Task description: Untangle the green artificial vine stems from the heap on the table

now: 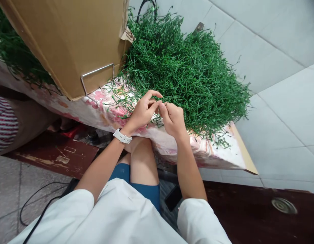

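In front of a big heap of thin green artificial plant stems (187, 71), my two hands meet at the fingertips. My left hand (144, 110), with a white watch (122, 136) on its wrist, is closed in a pinch with the index finger arched above. My right hand (173, 117) is closed too, thumb against the curled fingers. Whatever lies between the fingertips is too small and hidden to name. Under both hands is a table with a pink floral cloth (106, 117). A few loose green stems (124, 100) lie on the cloth left of my left hand.
A tall cardboard box (78, 40) stands at the left, with a bent metal wire frame (97, 71) at its base. More green stems (17, 51) lie beyond it. A person in striped clothing (4, 123) sits at far left. A white tiled wall (281, 78) borders the right.
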{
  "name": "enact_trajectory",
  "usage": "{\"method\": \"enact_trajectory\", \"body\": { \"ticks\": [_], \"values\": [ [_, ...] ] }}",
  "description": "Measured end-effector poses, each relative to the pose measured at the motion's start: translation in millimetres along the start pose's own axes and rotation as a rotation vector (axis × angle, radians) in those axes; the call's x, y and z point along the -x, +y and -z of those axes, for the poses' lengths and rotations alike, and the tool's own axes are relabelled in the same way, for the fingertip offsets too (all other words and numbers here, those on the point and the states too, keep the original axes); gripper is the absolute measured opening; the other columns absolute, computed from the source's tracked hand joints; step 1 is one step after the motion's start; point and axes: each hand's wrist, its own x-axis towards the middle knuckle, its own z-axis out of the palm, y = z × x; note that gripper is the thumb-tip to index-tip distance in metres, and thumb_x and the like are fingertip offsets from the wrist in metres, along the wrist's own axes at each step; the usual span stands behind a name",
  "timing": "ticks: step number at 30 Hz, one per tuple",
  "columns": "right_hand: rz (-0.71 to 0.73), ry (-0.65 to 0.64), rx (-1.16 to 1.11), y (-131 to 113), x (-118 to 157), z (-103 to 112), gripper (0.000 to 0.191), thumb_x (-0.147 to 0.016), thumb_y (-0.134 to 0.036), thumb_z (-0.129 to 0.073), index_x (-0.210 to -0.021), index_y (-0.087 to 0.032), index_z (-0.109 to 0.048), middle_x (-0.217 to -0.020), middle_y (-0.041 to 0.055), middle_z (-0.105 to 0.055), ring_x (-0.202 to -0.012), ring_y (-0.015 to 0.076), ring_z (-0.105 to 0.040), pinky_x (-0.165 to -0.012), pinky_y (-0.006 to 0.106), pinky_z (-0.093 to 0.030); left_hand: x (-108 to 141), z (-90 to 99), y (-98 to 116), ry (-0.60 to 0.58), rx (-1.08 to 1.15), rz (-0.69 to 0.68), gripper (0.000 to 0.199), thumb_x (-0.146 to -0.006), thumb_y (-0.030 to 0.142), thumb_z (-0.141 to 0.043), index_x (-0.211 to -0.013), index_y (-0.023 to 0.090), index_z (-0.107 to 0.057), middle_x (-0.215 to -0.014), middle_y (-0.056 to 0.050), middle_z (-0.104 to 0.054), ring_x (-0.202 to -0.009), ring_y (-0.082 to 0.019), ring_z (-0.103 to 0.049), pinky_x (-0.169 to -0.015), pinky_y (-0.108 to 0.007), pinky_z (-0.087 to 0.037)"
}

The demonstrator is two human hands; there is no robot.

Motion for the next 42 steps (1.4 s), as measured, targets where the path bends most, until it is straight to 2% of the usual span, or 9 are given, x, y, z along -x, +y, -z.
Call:
{"method": "enact_trajectory", "body": {
  "ticks": [9, 13, 16, 19, 24, 28, 32, 38, 42],
  "values": [
    [0.089, 0.210, -0.073, -15, 25, -1, 0.043, -0.106, -0.029, -0.048, -0.065, -0.022, -0.041, -0.058, -0.0018, -0.045, -0.052, 0.0114, -0.042, -0.053, 0.031, -0.031, 5, -14.9, -11, 0.047, -0.114, -0.077, 0.020, -0.090, 0.005, -0.055, -0.095, 0.024, -0.051, -0.057, 0.010, -0.046, -0.048, -0.009, -0.037, -0.049, -0.023, -0.027],
    [0.165, 0.703, -0.480, -50, 19, 16, 0.046, -0.100, -0.038, -0.062, -0.062, -0.023, -0.039, -0.054, -0.0054, -0.034, -0.042, 0.0096, -0.032, -0.043, 0.028, -0.029, 1, -14.1, -14, 0.175, -0.277, -0.118, 0.022, -0.093, 0.003, -0.055, -0.090, 0.024, -0.050, -0.059, 0.009, -0.042, -0.053, -0.010, -0.041, -0.058, -0.025, -0.033],
    [0.226, 0.971, -0.540, -52, -3, 42, 0.043, -0.096, -0.040, -0.067, -0.061, -0.024, -0.048, -0.049, -0.0067, -0.034, -0.039, 0.0095, -0.030, -0.039, 0.028, -0.031, -1, -11.3, -14, 0.088, -0.312, -0.083, 0.011, -0.101, 0.015, -0.058, -0.105, 0.023, -0.053, -0.061, 0.009, -0.051, -0.057, -0.012, -0.051, -0.063, -0.026, -0.038],
    [-0.038, 0.858, -0.302, -19, -21, 71, 0.029, -0.098, -0.034, -0.064, -0.071, -0.023, -0.060, -0.052, -0.0044, -0.045, -0.040, 0.0103, -0.039, -0.042, 0.029, -0.031, 2, -10.8, -14, 0.003, -0.332, -0.101, 0.016, -0.107, 0.035, -0.054, -0.110, 0.020, -0.055, -0.071, 0.004, -0.063, -0.067, -0.013, -0.062, -0.069, -0.026, -0.043],
    [-0.567, 0.408, 0.260, 29, -10, 105, 0.014, -0.078, -0.011, -0.072, -0.087, -0.022, -0.068, -0.064, -0.0012, -0.057, -0.062, 0.0171, -0.053, -0.074, 0.039, -0.042, 3, -11.9, -18, -0.082, -0.490, -0.316, 0.036, -0.108, 0.047, -0.046, -0.098, 0.019, -0.066, -0.084, -0.004, -0.070, -0.079, -0.017, -0.065, -0.077, -0.029, -0.046],
    [-0.537, 0.404, 0.098, 13, 21, 92, 0.021, -0.084, -0.027, -0.066, -0.103, -0.019, -0.072, -0.065, -0.0025, -0.056, -0.056, 0.0150, -0.048, -0.061, 0.034, -0.039, 4, -14.1, -15, -0.121, -0.499, -0.514, 0.034, -0.107, 0.042, -0.050, -0.102, 0.017, -0.072, -0.096, -0.009, -0.069, -0.086, -0.016, -0.065, -0.077, -0.029, -0.050],
    [-0.419, 0.164, -0.343, -10, 43, 56, 0.040, -0.094, -0.054, -0.061, -0.113, -0.020, -0.071, -0.075, -0.0007, -0.060, -0.059, 0.0124, -0.048, -0.054, 0.028, -0.038, 12, -18.5, -9, -0.158, -0.560, -0.622, 0.025, -0.107, 0.033, -0.051, -0.111, 0.018, -0.071, -0.097, -0.008, -0.065, -0.089, -0.018, -0.062, -0.077, -0.030, -0.053],
    [-0.375, 0.039, -0.190, -10, 43, 28, 0.035, -0.097, -0.051, -0.058, -0.105, -0.020, -0.071, -0.093, 0.0066, -0.076, -0.076, 0.0170, -0.064, -0.071, 0.030, -0.050, 23, -16.9, -11, -0.282, -0.723, -0.531, 0.028, -0.107, 0.024, -0.047, -0.132, 0.016, -0.057, -0.117, -0.013, -0.072, -0.109, -0.024, -0.066, -0.096, -0.039, -0.056],
    [-0.341, 0.102, -0.192, -8, 33, 33, 0.027, -0.085, -0.048, -0.066, -0.084, -0.022, -0.074, -0.075, 0.0077, -0.076, -0.058, 0.0197, -0.060, -0.057, 0.033, -0.043, 22, -12.5, -1, -0.293, -0.961, -0.380, 0.031, -0.106, 0.022, -0.050, -0.135, 0.013, -0.058, -0.126, -0.013, -0.072, -0.121, -0.023, -0.065, -0.111, -0.037, -0.050]
  ]
}}
